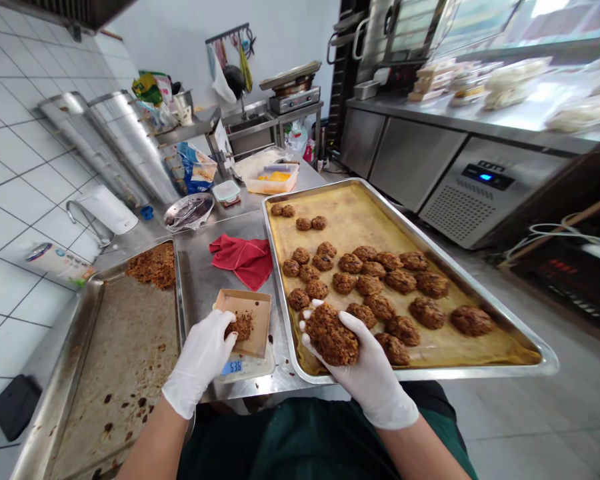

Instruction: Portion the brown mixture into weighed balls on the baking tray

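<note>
My right hand, in a white glove, cups a lump of brown cookie dough over the near corner of a large metal baking tray. Several dough mounds lie on the tray's tan liner. My left hand, also gloved, reaches to a small brown paper box that sits on a digital scale. Its fingertips touch a bit of dough inside the box.
A second metal tray at the left holds a heap of dough at its far end and crumbs. A red cloth lies between the trays. A bowl, containers and a faucet stand behind.
</note>
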Demonstrator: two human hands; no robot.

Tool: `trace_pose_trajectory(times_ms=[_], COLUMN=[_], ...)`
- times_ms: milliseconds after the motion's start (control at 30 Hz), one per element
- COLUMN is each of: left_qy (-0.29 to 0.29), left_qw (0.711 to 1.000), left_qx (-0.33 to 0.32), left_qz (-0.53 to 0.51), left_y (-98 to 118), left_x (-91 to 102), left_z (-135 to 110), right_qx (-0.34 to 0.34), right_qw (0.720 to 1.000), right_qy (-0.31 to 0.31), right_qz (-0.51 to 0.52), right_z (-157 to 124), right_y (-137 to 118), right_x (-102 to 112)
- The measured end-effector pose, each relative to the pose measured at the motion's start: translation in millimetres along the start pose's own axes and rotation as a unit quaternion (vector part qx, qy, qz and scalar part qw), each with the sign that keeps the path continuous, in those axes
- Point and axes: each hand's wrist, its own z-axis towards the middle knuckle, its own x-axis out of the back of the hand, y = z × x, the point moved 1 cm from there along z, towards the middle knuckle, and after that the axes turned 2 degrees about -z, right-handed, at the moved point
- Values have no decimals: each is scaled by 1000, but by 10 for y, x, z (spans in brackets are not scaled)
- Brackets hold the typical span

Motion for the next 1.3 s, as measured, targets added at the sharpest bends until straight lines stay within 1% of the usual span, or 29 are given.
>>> trace_pose_trajectory(times_ms=[200,400,600,700,867,1000,1133,1233,1300], left_qy=[11,29,18,14,69,82,96,102,109], left_qw=[1000,998,997,997,993,989,988,986,980], left_qx=[23,49,63,62,61,59,49,21,20], left_qz=[-6,-16,-30,-43,-80,-110,-111,-127,-163], left_y=[-14,-25,-22,-5,41,2,-75,-91,-92], left_x=[2,-19,60,122,189,166,119,97,92], left_z=[22,13,-34,-69,-101,-86,-60,-46,-37], right_qx=[14,-13,-16,-18,-5,20,44,39,26], right_qw=[1000,1000,1000,1000,1000,999,997,997,997], right_qy=[4,6,3,4,-16,-29,-38,-41,-49], right_qz=[1,19,17,10,-6,-35,-57,-55,-47], right_z=[-19,-18,-5,-6,-26,-36,-32,-20,-13], right_y=[5,-22,-16,-17,-33,-23,-5,-6,-11], right_x=[7,-25,0,-6,-30,-1,41,58,57])
